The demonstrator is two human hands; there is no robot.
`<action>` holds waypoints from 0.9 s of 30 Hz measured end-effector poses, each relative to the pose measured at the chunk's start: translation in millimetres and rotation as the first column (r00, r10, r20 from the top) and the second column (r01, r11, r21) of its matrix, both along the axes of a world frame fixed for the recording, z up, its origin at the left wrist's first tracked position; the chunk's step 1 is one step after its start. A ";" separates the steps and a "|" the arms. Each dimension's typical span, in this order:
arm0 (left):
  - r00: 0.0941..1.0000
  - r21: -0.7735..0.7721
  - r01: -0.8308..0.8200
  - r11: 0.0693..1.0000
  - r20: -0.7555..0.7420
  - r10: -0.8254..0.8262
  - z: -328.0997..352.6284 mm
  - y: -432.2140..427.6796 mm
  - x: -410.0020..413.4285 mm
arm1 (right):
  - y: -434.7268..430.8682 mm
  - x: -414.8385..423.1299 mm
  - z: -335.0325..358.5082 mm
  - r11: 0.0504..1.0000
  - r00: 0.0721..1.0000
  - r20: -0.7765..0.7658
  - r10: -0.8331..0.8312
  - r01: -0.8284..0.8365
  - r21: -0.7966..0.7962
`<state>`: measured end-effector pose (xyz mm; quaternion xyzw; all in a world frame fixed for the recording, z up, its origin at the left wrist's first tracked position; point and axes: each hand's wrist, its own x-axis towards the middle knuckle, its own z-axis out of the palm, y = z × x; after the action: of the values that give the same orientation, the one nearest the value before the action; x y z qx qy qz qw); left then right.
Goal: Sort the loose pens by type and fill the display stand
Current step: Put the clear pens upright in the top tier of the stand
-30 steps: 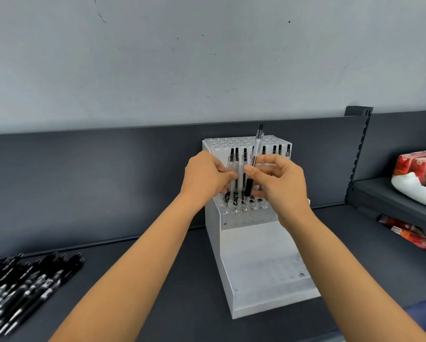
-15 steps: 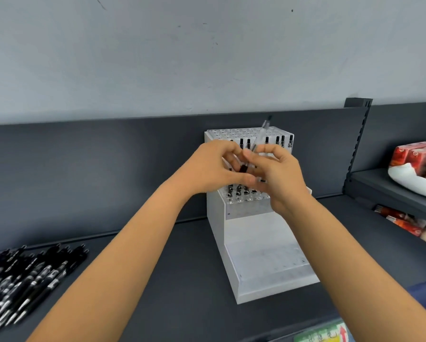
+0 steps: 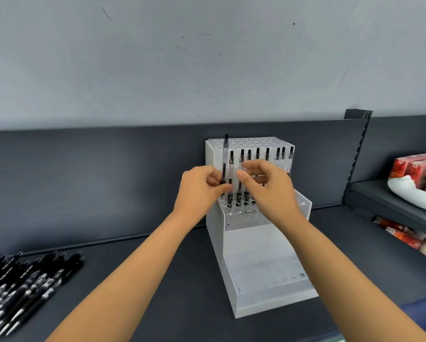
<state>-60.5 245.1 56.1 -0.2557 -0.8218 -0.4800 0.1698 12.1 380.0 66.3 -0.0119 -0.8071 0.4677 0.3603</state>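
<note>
So the left hand (image 3: 199,191) pinches a clear pen (image 3: 224,159) between thumb and fingers, holding it upright at the far left end of the white display stand (image 3: 264,262), right next to the row of clear pens (image 3: 257,154) standing in its middle tier. The right hand (image 3: 268,188) hovers just beside it, fingers loosely curved and apart, gripping nothing. Loose black pens (image 3: 21,285) lie piled way off left on the dark shelf (image 3: 157,292)

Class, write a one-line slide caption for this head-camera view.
Left hand holds a clear pen upright at the white display stand; right hand open beside it.
</note>
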 end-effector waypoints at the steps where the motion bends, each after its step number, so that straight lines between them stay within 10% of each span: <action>1: 1.000 -0.018 -0.002 1.000 0.000 0.002 -1.8 1.0 -0.7 | -2.6 -2.7 2.6 1.000 1.000 -0.013 -0.010 0.010 -0.015; 21: 0.991 -0.204 0.019 0.979 -0.127 -0.046 -8.5 -1.9 -8.7 | -17.3 -8.4 -0.6 0.980 0.982 -0.080 -0.171 0.178 0.087; 27: 0.981 -0.479 -0.149 0.865 -0.184 0.068 5.4 1.5 -1.0 | -7.3 12.3 -14.0 0.724 0.922 -0.176 -0.345 0.381 0.576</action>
<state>-61.5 246.6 61.5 -0.2816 -0.9132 -0.2233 0.1920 24.4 372.7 52.3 -0.0418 -0.8841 0.1086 0.4525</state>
